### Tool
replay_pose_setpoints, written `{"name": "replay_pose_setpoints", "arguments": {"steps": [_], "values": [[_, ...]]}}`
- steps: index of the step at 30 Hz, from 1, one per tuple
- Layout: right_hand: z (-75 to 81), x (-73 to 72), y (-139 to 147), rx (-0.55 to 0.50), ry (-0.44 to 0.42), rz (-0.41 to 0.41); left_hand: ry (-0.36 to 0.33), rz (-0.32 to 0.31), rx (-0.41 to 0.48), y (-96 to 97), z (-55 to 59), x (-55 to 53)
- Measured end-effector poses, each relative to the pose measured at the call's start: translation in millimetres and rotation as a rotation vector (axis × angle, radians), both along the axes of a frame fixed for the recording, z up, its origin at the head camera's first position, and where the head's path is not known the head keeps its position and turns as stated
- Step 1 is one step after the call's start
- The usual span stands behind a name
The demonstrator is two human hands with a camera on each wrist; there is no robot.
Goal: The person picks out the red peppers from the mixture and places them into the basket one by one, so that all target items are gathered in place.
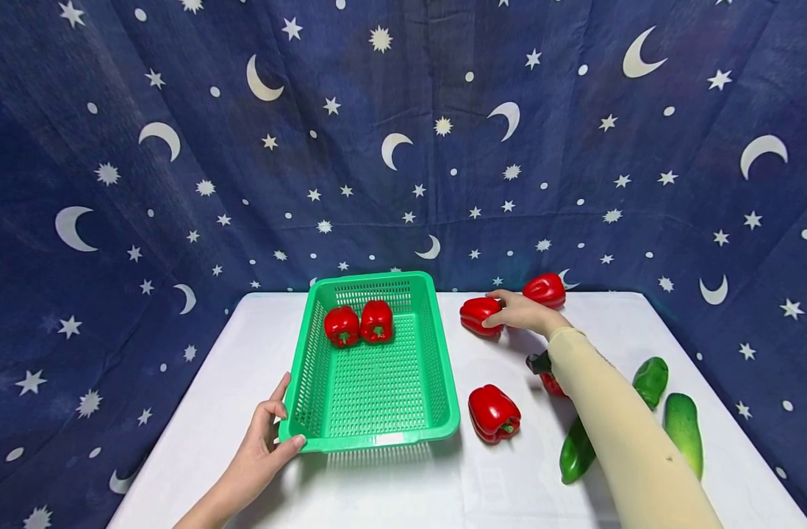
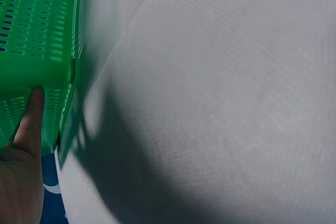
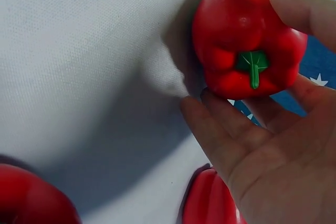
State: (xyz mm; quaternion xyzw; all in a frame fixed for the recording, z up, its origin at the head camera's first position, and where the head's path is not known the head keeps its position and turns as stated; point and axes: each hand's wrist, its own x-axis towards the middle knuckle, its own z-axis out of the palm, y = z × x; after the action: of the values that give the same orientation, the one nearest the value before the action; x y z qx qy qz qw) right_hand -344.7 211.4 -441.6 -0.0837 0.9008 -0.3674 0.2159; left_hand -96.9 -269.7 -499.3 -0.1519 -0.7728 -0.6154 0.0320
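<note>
At the near left corner of a green plastic basket [image 1: 350,443], my left hand [image 1: 261,448] grips the rim, its thumb lying on top. Two red bell peppers, one on the left [image 1: 342,325] and one beside it [image 1: 377,320], sit toward the basket's far end. Right of the basket, my right hand [image 1: 525,314] holds another red bell pepper [image 1: 481,317] between thumb and fingers. That pepper's green stem [image 3: 254,72] faces the camera in the right wrist view. Whether the held pepper still touches the table, I cannot tell.
A red pepper [image 1: 545,290] lies behind my right hand, another [image 1: 494,414] near the basket's right side. My forearm partly covers a third [image 1: 553,384]. Two green peppers [image 1: 651,380] [image 1: 578,452] and a cucumber [image 1: 683,430] lie at the right. A starry blue curtain [image 1: 350,147] hangs behind the table.
</note>
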Motion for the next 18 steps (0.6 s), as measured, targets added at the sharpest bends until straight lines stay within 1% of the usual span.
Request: {"name": "replay_pose_setpoints", "arguments": {"steps": [6, 12, 18], "values": [[-0.9, 1.1, -0.6, -0.008, 0.020, 0.020, -0.008, 0.011, -0.021, 0.5, -0.2, -1.6], [-1.3, 1.8, -1.2, 0.005, 0.016, 0.010, -0.011, 0.000, -0.006, 0.4, -0.4, -1.7], [-1.6, 1.9, -4.2, 0.029, 0.008, 0.007, -0.001, 0.003, -0.004, 0.4, 0.0, -1.1]]}}
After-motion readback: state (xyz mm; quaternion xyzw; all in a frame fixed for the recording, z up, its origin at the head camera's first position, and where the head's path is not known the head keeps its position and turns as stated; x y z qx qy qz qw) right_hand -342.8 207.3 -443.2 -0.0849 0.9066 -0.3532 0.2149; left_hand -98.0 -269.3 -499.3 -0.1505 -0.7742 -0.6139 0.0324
